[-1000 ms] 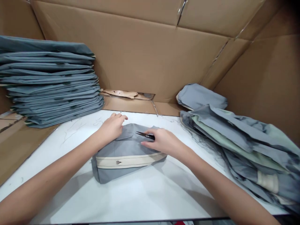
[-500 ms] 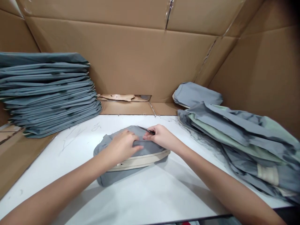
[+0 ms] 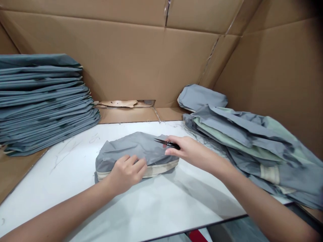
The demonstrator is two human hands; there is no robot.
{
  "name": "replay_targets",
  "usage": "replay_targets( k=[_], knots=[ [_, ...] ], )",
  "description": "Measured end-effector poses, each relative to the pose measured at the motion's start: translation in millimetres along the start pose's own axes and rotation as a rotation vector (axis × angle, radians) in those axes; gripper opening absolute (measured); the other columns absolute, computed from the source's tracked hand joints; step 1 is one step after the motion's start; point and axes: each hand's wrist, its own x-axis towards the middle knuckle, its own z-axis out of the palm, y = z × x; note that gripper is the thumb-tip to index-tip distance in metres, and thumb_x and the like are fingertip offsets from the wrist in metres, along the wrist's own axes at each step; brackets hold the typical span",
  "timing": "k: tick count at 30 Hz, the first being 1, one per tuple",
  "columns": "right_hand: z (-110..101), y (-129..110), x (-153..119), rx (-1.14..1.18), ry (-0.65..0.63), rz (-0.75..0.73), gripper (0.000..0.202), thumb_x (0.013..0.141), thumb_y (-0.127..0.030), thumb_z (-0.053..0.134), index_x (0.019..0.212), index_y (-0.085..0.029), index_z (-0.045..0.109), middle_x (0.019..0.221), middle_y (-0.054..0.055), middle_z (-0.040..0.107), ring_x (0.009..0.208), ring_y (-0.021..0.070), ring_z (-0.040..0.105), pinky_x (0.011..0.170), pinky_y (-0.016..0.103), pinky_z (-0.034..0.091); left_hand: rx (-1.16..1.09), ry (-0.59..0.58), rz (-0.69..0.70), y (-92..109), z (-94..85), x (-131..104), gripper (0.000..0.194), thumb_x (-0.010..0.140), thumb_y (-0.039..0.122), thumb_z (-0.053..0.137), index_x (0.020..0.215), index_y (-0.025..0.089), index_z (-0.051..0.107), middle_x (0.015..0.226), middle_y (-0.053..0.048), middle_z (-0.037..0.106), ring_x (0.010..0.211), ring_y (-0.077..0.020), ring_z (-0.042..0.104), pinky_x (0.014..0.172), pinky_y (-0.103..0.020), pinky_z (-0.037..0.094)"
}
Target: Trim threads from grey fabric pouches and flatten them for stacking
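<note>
A grey fabric pouch with a cream zipper band along its near side lies on the white table. The fingers of my left hand are curled over the pouch's near edge at the band, gripping the cloth. In my right hand is a small pair of black thread snips, closed round by thumb and fingers. Their pointed blades aim left, just over the pouch's right part; whether they touch the cloth I cannot tell.
A tall stack of folded blue-grey fabric pieces stands at the left. To the right is a loose heap of grey and green fabric, with another grey pouch behind it. Cardboard walls enclose the white table.
My left hand has come down from the pouch's top to its near edge. My right hand has moved slightly right with the snips, off the cloth it was pinching. The view has shifted.
</note>
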Motion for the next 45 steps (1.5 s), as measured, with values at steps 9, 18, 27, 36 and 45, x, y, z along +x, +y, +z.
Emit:
replay_targets(
  k=[9,18,27,36,45],
  knots=[
    [18.5,9.7,-17.1,-0.596,0.083,-0.238,0.047,0.086,-0.055,0.025,0.086,-0.019,0.055,0.063,0.001,0.058,0.049,0.0026,0.041,0.054,0.021,0.006,0.007,0.025,0.0,0.0,2.6,-0.7,0.012,0.075,0.004,0.052,0.071,0.015,0.053,0.065,0.002,0.056,0.055,-0.0086,0.04,0.051,-0.027,0.025],
    [17.1,10.2,-1.8,-0.784,0.215,-0.477,0.038,0.086,-0.049,0.032,0.074,-0.018,0.052,0.051,-0.002,0.052,0.039,0.0013,0.029,0.053,0.021,0.003,0.012,0.066,0.016,-1.0,7.8,-5.6,0.01,0.072,0.007,0.057,0.075,0.014,0.051,0.064,0.003,0.053,0.054,-0.009,0.039,0.05,-0.027,0.024],
    [23.7,17.4,9.5,-0.732,0.143,-0.471,0.045,0.086,-0.053,0.026,0.078,-0.02,0.054,0.058,-0.002,0.055,0.042,0.0004,0.028,0.053,0.02,0.004,0.032,0.087,0.022,0.3,10.1,-7.7,0.01,0.072,0.008,0.058,0.074,0.014,0.051,0.064,0.003,0.052,0.054,-0.0085,0.039,0.05,-0.027,0.025],
    [25.0,19.6,13.7,-0.697,0.13,-0.501,0.046,0.088,-0.051,0.024,0.076,-0.019,0.055,0.056,-0.002,0.053,0.042,-0.0001,0.025,0.052,0.021,0.005,0.05,0.118,0.022,-0.6,11.8,-5.6,0.009,0.072,0.011,0.061,0.076,0.014,0.053,0.064,0.003,0.053,0.054,-0.008,0.04,0.049,-0.027,0.025],
    [24.5,25.4,16.5,-0.62,0.142,-0.467,0.047,0.088,-0.051,0.024,0.075,-0.02,0.057,0.057,-0.003,0.056,0.044,0.0,0.035,0.05,0.018,0.009,0.048,0.124,0.014,-1.1,9.8,-5.0,0.008,0.073,0.008,0.058,0.076,0.014,0.053,0.059,0.003,0.05,0.051,-0.0078,0.039,0.048,-0.027,0.024]
  ],
)
